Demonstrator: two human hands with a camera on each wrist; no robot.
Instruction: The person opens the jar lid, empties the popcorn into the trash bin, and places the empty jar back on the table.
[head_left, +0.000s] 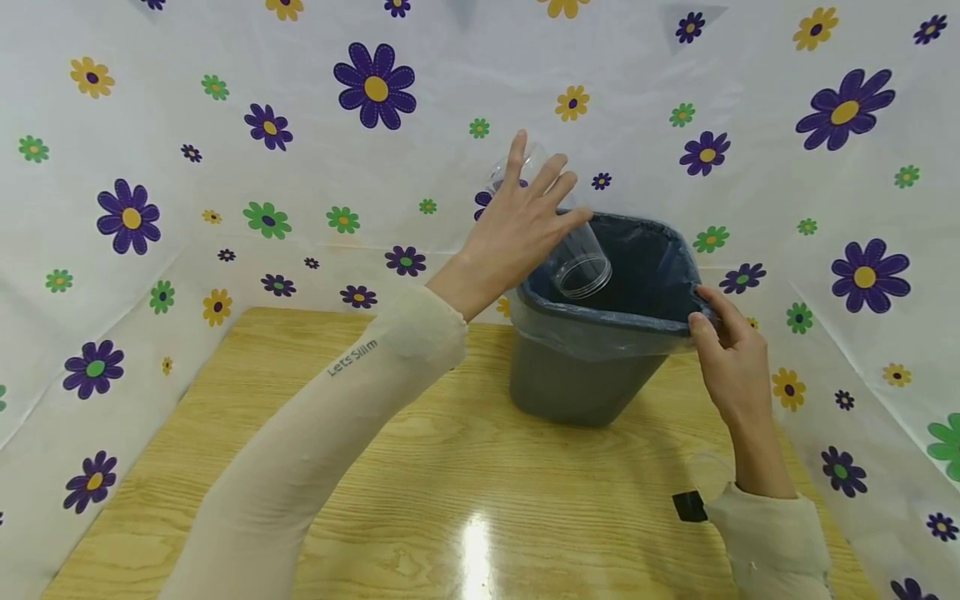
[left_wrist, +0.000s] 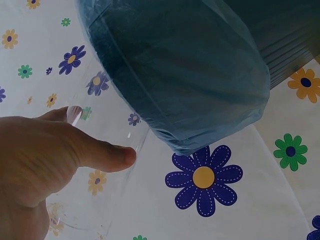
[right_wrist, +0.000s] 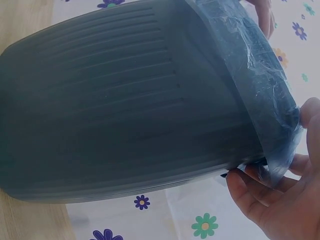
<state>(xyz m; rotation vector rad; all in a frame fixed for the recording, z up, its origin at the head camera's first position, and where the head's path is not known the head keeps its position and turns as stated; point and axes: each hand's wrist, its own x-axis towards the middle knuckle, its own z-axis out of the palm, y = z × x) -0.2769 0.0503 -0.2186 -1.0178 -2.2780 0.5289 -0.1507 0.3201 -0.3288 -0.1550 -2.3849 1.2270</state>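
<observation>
A clear plastic cup [head_left: 583,265] slants down into the mouth of a grey trash bin [head_left: 577,383], its lower end inside the rim. My left hand [head_left: 517,225] grips this cup from above, fingers spread round its side. In the left wrist view the thumb [left_wrist: 112,157] lies along the see-through wall. A thin bluish bag [right_wrist: 265,85] lines the bin and folds over its rim. At the bin's right corner, my right hand [head_left: 731,358] pinches the rim and bag between thumb and fingers. The right wrist view shows fingertips [right_wrist: 240,190] tucked under the bag's edge.
The bin stands on a wood-grain table [head_left: 420,475] toward its back edge. A white sheet with flowers [head_left: 442,67] hangs behind and along both sides. Near the right sleeve is a small black square [head_left: 689,506].
</observation>
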